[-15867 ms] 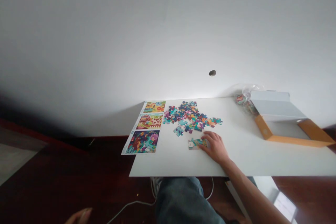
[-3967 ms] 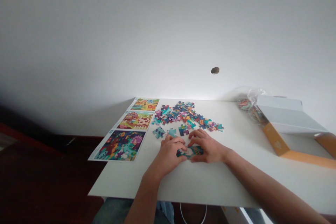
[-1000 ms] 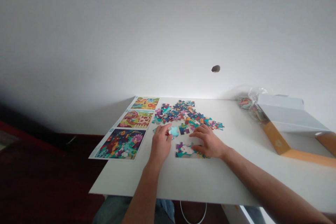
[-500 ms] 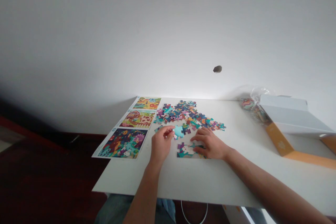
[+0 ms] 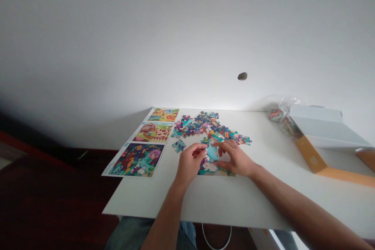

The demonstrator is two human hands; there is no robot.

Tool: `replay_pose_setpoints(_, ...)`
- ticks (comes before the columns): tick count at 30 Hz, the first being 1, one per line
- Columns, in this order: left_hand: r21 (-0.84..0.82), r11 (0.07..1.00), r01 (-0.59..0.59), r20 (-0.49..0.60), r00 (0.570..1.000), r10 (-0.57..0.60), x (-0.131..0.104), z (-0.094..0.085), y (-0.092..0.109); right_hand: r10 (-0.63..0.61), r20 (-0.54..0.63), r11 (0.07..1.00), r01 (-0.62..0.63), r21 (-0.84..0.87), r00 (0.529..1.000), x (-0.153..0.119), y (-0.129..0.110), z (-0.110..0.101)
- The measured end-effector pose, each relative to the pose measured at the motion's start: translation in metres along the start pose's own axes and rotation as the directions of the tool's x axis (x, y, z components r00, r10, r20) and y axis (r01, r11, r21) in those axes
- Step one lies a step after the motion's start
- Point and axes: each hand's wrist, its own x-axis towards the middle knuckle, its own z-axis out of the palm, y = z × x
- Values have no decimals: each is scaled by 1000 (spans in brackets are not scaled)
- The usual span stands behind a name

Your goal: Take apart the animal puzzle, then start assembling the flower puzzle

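Both hands meet over a small joined patch of puzzle (image 5: 208, 167) lying flat near the front middle of the white table (image 5: 263, 187). The left hand (image 5: 189, 162) pinches a light blue puzzle piece (image 5: 211, 151) between thumb and fingertips, holding it at the patch's far edge. The right hand (image 5: 236, 159) rests beside it, fingers curled together, their tips touching the same blue piece from the other side and the heel pressing on the right end of the patch. Whether the piece is seated or only laid against the patch, I cannot tell.

Just beyond the hands lies a loose heap of puzzle pieces (image 5: 211, 127), spreading toward the wall. One stray piece (image 5: 178, 145) sits alone to the left of the hands. Farther left, a picture sheet (image 5: 143, 140) with three coloured scenes overhangs the table corner. At the far right stands an open orange box (image 5: 328, 144) with a grey lid, and a clear bag (image 5: 278, 115) of more pieces is tucked against it.
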Motion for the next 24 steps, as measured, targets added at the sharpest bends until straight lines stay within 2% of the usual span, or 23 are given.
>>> replay_pose_setpoints(4, 0, 999, -34, 13, 999, 34, 1, -2, 0, 3, -35, 1000, -4, -8, 999, 0, -2, -1)
replay_pose_setpoints(8, 73, 993, -88, 27, 996, 86, 0, -3, -1, 29, -71, 999, -30, -16, 997, 0, -1, -1)
replay_pose_setpoints(24, 122, 988, -100, 36, 995, 96, -1, -6, 2, 47, -65, 999, -49, -25, 997, 1, -1, 0)
